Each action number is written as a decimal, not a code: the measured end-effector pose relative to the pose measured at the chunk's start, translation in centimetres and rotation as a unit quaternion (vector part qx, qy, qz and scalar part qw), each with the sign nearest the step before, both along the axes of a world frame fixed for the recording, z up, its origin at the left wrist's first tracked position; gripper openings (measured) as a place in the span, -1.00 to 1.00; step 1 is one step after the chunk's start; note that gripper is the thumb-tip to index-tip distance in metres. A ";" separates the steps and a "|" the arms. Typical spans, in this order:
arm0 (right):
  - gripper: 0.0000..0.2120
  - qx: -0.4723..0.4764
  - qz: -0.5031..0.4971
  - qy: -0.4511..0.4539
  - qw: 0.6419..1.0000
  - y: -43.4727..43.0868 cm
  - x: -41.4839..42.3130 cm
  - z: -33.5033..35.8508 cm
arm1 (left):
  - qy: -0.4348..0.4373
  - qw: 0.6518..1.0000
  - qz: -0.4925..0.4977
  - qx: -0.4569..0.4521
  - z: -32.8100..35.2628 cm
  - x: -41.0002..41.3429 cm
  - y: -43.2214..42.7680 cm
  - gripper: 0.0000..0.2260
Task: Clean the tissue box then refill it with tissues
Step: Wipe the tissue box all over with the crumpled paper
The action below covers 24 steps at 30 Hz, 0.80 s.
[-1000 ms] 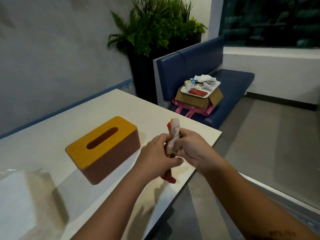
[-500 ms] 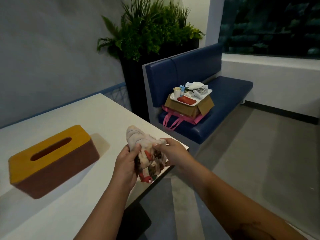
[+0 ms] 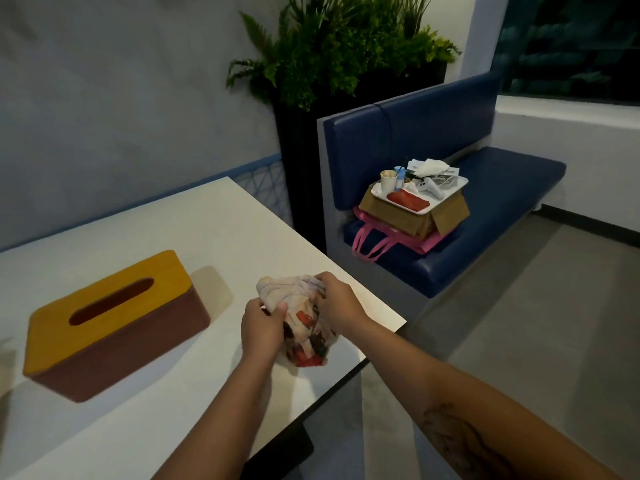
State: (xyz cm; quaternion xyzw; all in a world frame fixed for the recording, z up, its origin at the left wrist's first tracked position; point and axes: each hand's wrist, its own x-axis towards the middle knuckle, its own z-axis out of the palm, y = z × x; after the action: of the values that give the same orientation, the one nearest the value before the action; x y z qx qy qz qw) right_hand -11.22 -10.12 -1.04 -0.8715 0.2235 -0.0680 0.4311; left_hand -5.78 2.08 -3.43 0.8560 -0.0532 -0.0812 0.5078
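Note:
A brown tissue box (image 3: pixel 114 334) with a yellow wooden lid and a long slot sits on the white table (image 3: pixel 194 244), left of my hands. Both hands hold a bunched cloth (image 3: pixel 301 317), pale with red and dark print, just above the table near its right edge. My left hand (image 3: pixel 259 329) grips the cloth's left side. My right hand (image 3: pixel 337 303) pinches its top right. The inside of the box is hidden.
A blue bench (image 3: pixel 450 188) stands beyond the table's right corner, carrying a cardboard box (image 3: pixel 415 216) topped by a cluttered white tray (image 3: pixel 420 188) on a pink bag. A tall dark planter (image 3: pixel 301 161) with green plants stands behind. Grey floor lies right of the table.
The cloth went from a tight upright roll to a loose bunch held lower, over the table. The view swung right and back, so the box shifted in frame.

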 end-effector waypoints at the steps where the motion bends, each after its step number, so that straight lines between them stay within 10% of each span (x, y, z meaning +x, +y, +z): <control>1: -0.68 -0.027 0.012 0.016 0.999 -0.1 0.3 -0.4 | 0.000 1.000 0.012 0.008 -0.4 0.2 -0.2 -0.71; 13: -0.75 -0.396 0.095 -0.022 0.913 1.9 5.2 -2.2 | -0.215 0.896 -0.049 0.386 -0.1 4.7 -2.8 -0.78; 24: -0.68 -0.425 0.164 -0.016 0.890 0.8 6.9 -3.3 | -0.162 0.904 -0.115 0.379 -0.6 5.8 -1.5 -0.75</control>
State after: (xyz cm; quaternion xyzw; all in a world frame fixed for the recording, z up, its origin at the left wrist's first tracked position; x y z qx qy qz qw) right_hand -4.32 -9.30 -4.33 -0.9945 0.0200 -0.0990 0.0284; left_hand 0.04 0.62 -3.99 0.9733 -0.1975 -0.0134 0.1164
